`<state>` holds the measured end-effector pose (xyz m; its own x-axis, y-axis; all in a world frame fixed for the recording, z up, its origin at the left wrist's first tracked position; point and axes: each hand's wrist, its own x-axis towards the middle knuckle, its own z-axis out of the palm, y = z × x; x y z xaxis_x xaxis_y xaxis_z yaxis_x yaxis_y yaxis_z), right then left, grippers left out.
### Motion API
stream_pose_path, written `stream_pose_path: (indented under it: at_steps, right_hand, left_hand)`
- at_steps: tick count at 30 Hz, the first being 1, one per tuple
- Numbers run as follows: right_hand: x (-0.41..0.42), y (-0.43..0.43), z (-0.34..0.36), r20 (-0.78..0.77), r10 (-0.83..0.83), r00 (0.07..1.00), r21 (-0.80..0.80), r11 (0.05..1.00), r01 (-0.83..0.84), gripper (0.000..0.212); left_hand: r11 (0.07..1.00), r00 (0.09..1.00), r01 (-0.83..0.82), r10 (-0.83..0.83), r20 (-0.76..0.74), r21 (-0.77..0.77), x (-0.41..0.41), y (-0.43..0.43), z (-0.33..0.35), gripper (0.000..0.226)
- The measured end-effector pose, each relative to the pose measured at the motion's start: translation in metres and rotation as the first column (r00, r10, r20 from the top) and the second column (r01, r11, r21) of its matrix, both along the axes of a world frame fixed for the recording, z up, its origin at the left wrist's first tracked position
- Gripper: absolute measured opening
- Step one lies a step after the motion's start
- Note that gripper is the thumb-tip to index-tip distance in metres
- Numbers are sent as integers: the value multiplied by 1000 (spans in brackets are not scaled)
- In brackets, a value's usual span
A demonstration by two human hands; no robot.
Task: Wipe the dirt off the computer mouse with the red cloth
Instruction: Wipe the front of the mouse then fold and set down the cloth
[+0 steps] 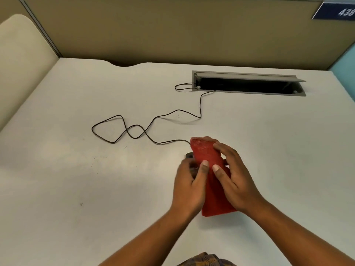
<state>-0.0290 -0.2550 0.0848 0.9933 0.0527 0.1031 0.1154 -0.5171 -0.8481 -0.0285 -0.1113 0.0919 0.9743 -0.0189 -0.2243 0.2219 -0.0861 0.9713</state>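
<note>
Left hand: the mouse is gripped from the left side, with the fingers curled around it and the thumb pressed onto the red cloth.
Right hand: the cloth is pinched against the mouse from the right, with the thumb laid on top of the fabric and the fingers spread over its far end.
Mouse: it is held between both hands, near the middle of the desk and slightly to the right; only a small dark part is seen at the left edge of the cloth, the rest being covered. Whether it is lifted or resting on the desk cannot be told.
Cloth: it is draped over the mouse, and its near end hangs down between the wrists.
Cable: a thin black cable is led from the mouse to the left, is looped twice on the desk, and is run far and right into the cable slot.
Cable slot: a long grey opening is set into the far right of the desk, with its lid raised.
Partition: a tan wall is stood behind the desk, and a blue number plate is fixed at its far right.
</note>
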Motion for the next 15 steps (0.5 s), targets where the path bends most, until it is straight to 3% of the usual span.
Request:
stream_pose_path:
  at_steps: [3,8,12,15]
  right_hand:
    - [-3,5,7,-1,-51,999,66,996,51,48]
    - [-7,-2,14,-184,-181,966,158,965,210,64]
    - [-6,-13,16,-413,-26,910,415,884,214,95]
    - [-10,-22,15,-448,111,887,516,843,155,91]
  left_hand:
    - [989,983,50,-74,-168,-140,-1,-8,2,30]
    - [962,970,3,-69,-234,-272,11,-9,11,44]
    - [924,960,-7,-102,-263,-383,15,-13,16,47]
    - [946,967,-25,-59,-249,-322,17,-17,15,42]
